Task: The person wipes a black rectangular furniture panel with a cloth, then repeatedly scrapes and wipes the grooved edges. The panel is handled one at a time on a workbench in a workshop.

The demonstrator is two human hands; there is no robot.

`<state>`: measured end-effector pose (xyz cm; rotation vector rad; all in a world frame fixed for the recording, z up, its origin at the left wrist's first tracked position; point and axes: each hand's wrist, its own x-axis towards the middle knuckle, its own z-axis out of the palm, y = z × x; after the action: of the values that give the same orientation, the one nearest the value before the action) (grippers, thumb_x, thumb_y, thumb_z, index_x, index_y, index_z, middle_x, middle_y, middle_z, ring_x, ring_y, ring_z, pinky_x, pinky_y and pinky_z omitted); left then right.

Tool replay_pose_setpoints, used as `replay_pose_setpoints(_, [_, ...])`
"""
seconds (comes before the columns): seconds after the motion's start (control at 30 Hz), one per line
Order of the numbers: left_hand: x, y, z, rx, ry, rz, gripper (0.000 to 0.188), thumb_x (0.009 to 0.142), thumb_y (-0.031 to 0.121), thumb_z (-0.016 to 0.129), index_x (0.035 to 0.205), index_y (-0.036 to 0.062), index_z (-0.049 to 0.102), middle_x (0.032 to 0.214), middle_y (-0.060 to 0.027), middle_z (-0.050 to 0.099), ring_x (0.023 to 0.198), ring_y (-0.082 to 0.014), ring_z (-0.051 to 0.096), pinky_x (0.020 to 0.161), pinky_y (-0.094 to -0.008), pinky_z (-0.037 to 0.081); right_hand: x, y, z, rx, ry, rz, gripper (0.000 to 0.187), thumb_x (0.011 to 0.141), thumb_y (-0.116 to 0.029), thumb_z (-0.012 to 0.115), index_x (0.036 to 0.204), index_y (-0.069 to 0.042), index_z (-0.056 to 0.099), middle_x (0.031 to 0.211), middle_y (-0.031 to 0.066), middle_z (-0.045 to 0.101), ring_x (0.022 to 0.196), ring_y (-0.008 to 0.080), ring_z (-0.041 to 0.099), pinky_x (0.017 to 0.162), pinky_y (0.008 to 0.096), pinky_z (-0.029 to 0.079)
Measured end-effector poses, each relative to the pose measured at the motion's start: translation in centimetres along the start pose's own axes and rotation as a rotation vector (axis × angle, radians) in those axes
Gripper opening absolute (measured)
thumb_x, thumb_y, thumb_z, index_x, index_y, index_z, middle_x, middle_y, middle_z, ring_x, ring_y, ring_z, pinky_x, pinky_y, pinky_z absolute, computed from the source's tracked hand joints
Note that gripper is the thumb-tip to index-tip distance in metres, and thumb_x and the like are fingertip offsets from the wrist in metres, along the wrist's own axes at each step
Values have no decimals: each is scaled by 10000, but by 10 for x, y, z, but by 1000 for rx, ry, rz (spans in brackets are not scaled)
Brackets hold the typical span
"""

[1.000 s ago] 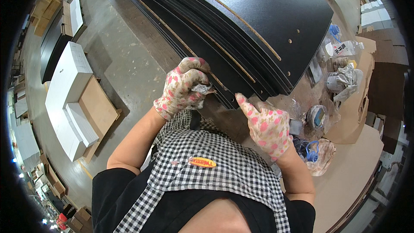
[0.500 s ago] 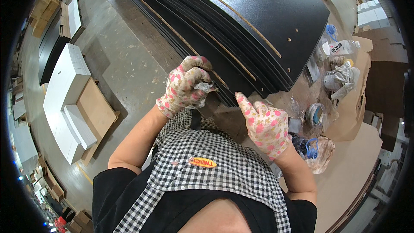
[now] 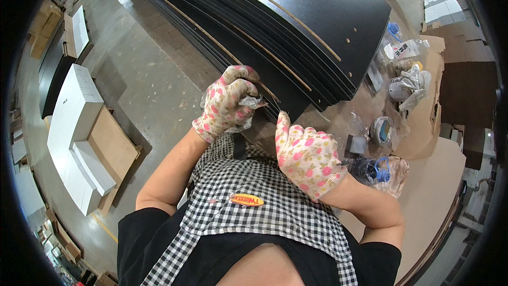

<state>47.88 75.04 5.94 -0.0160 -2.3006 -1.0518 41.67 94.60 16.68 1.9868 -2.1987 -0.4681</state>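
A stack of black panels [image 3: 338, 16] with curved edges fills the upper middle, several showing bare brown board along an edge. My left hand [image 3: 225, 100], in a flower-printed glove, is closed around a crumpled whitish-grey rag or plastic wad [image 3: 254, 103]. It is beside the near end of the stack's left edge. My right hand [image 3: 309, 161], gloved alike, stretches its index finger to the near corner of a lower panel; the fingertip seems to touch it. Its other fingers are curled, and I see nothing held in them.
To the right, plastic bottles [image 3: 410, 48], a tape roll [image 3: 381, 130] and crumpled wrapping [image 3: 413, 87] lie by a cardboard sheet [image 3: 431, 100]. White panels [image 3: 74, 127] are stacked on brown board at the left. A black stack [image 3: 53, 87] stands beyond them.
My right hand has moved left, its index finger now nearer my left hand at the panel corner. The left hand keeps its hold on the wad. The whole view has shifted slightly.
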Motion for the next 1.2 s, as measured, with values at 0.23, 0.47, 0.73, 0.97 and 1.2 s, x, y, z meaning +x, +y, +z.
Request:
replay_pose_setpoints(0.23, [3,4,5,11,-32,-54,276,634,53,721,872,78,585,1101,-99,562,966,-296,600,767,-376,517,-15,4,6,90,-105,11,496,781,-82,565,1223,139,531,661,87,580,562,159,591,458,292,489])
replay_pose_setpoints(0.47, [3,-1,5,-31,-6,24,292,636,36,702,901,64,581,1088,-112,546,958,-309,594,775,-371,513,-13,4,12,161,-57,82,607,758,-99,563,1314,112,446,782,87,573,668,181,599,550,295,484])
replay_pose_setpoints(0.73, [5,3,5,-16,-38,-35,273,658,54,694,906,71,582,1091,-101,550,956,-295,591,763,-370,512,-17,10,15,77,-139,58,610,744,-95,568,1319,84,467,750,58,539,660,162,583,535,289,483])
replay_pose_setpoints(0.97, [-3,-8,11,-41,-21,-50,257,664,86,711,890,80,590,1100,-103,554,979,-295,594,793,-370,517,-17,21,20,330,165,168,546,743,-43,608,1277,35,523,729,59,544,613,186,575,521,307,462])
replay_pose_setpoints(1.2, [19,20,-19,177,360,-8,239,689,47,748,879,91,610,1047,-95,547,948,-243,565,791,-383,513,-43,23,24,772,558,381,497,724,92,570,1219,42,583,643,76,553,525,195,557,512,292,454])
